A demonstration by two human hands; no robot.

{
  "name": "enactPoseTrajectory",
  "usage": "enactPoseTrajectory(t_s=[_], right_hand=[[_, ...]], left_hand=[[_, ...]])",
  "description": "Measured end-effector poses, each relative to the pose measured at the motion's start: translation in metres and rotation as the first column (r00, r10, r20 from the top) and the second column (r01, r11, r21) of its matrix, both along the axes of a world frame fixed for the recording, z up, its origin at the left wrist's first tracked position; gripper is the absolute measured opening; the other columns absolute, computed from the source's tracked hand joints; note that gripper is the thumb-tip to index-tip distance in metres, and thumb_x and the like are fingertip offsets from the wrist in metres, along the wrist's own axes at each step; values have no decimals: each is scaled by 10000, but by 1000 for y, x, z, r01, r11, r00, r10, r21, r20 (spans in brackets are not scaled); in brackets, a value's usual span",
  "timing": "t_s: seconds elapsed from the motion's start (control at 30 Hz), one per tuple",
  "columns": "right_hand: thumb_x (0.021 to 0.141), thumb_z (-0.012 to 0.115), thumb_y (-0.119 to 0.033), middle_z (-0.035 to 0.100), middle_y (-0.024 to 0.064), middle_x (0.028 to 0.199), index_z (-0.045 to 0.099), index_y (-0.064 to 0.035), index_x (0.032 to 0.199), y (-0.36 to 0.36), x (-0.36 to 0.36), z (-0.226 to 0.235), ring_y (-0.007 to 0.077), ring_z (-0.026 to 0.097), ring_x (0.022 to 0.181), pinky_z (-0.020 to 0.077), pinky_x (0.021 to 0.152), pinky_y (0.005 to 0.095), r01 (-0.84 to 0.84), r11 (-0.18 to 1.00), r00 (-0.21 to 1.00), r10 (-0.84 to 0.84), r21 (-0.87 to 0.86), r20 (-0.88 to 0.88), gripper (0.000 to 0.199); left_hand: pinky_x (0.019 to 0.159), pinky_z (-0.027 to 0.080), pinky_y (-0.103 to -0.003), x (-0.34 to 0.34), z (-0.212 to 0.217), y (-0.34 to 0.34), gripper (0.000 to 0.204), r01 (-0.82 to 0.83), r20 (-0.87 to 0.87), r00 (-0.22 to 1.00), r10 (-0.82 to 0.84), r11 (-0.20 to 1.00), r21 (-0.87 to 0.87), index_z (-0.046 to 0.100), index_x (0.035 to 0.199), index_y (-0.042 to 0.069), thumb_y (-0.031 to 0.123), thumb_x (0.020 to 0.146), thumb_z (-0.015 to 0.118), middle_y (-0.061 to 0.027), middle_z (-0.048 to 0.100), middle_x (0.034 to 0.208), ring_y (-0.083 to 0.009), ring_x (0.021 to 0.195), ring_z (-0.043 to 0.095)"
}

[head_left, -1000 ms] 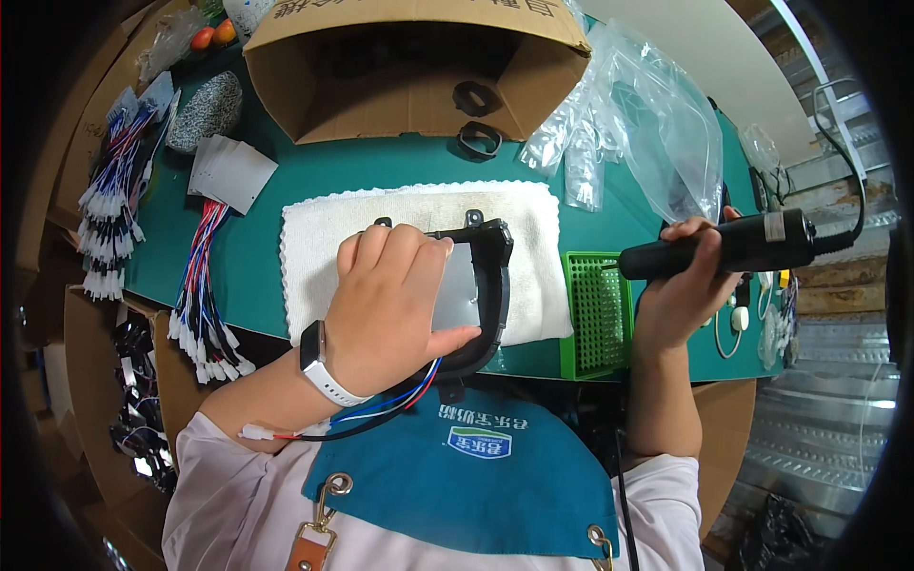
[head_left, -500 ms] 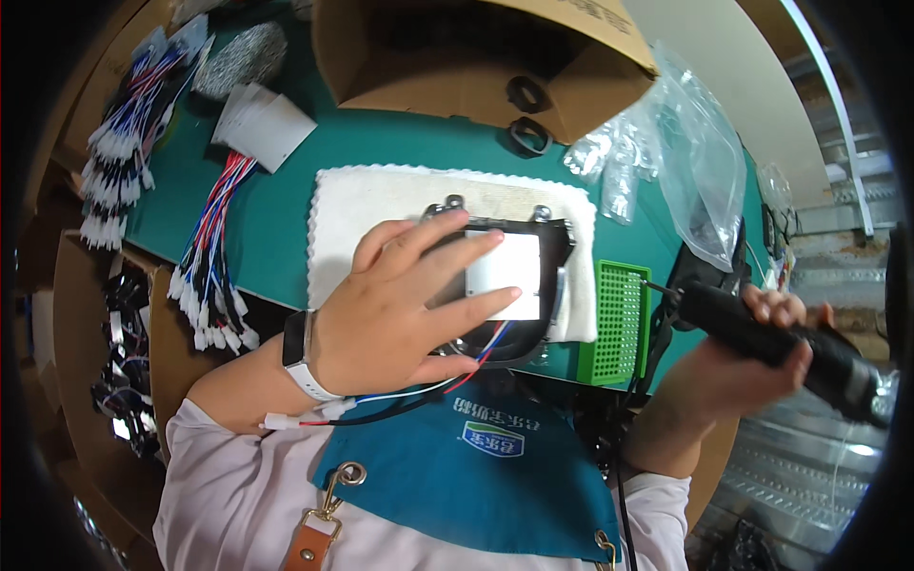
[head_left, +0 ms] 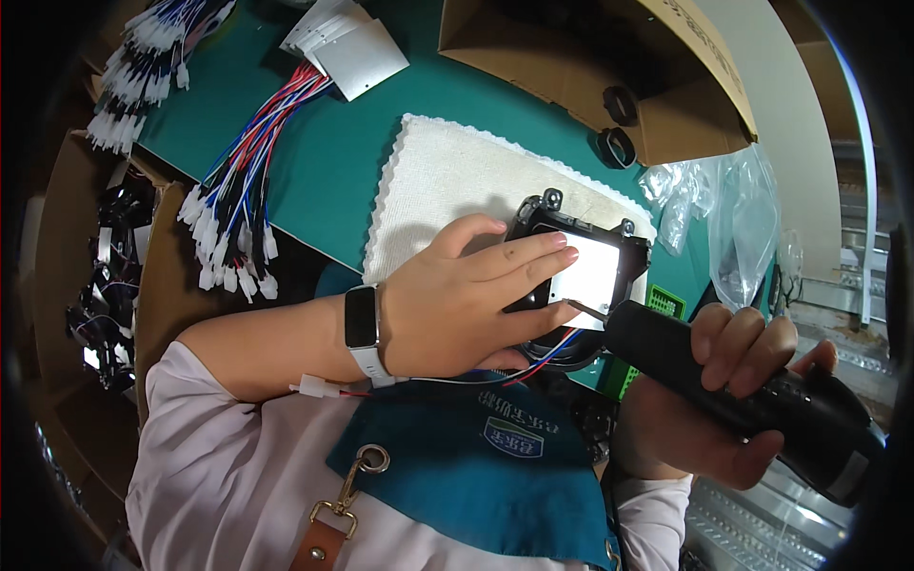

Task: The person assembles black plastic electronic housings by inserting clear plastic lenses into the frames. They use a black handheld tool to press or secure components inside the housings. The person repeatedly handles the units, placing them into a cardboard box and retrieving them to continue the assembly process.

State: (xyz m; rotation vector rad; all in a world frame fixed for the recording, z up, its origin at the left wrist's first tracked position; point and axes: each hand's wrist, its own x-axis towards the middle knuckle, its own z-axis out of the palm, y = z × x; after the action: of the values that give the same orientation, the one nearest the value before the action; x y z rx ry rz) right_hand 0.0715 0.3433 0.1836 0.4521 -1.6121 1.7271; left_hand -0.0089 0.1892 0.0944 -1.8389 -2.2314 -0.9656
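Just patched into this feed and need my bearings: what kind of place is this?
Most likely an electronics assembly bench in a workshop or small factory. Bundles of wire harnesses lie on a green mat, and the right hand holds a black power screwdriver to a black framed part on a white cloth.

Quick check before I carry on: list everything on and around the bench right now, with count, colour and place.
Black housing with pale panel: one, on the towel, under the left hand.
Electric screwdriver: one, black, in the right hand, bit at the panel's lower edge.
Towel: one, white, on the green mat.
Wire harnesses: bundles, red, blue and white, left of the towel; more at top left.
Cardboard box: one, brown, top right.
Black rings: two, by the box.
Plastic bags: clear, several, right.
Green tray: one, mostly hidden.
White cards: a few, top.
Left hand: flat on the housing, wearing a white watch.
Right hand: gripping the screwdriver.
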Motion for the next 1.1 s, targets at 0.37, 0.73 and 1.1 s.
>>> enactPoseTrajectory(t_s=[0.37,0.73,1.1], right_hand=[[763,584,-420,408,19,729,382,-102,1244,-3,-12,-6,101,419,587,340,554,249,-62,995,996,57,74,65,611],[753,686,-366,468,4,647,376,-112,1140,16,-39,-3,86,446,485,370,473,224,-475,868,879,459,147,132,557],[716,735,-338,538,59,670,372,-59,1095,24,-48,-2,150,523,545,441,520,271,-573,819,810,567,-4,151,595]], left_hand=[[948,224,-405,-1,-2,0,461,20,50,999,-23,999,50,574,1049,209,420,646,649,-73,414,1333,-165,1231,386],[948,258,-416,-1,2,-4,442,1,-64,998,0,1000,26,587,1036,176,380,649,644,-82,419,1322,-150,1240,372],[942,281,-381,-5,-5,2,285,-13,-279,959,42,995,104,627,1014,197,231,752,520,-112,510,1227,-159,1185,428]])
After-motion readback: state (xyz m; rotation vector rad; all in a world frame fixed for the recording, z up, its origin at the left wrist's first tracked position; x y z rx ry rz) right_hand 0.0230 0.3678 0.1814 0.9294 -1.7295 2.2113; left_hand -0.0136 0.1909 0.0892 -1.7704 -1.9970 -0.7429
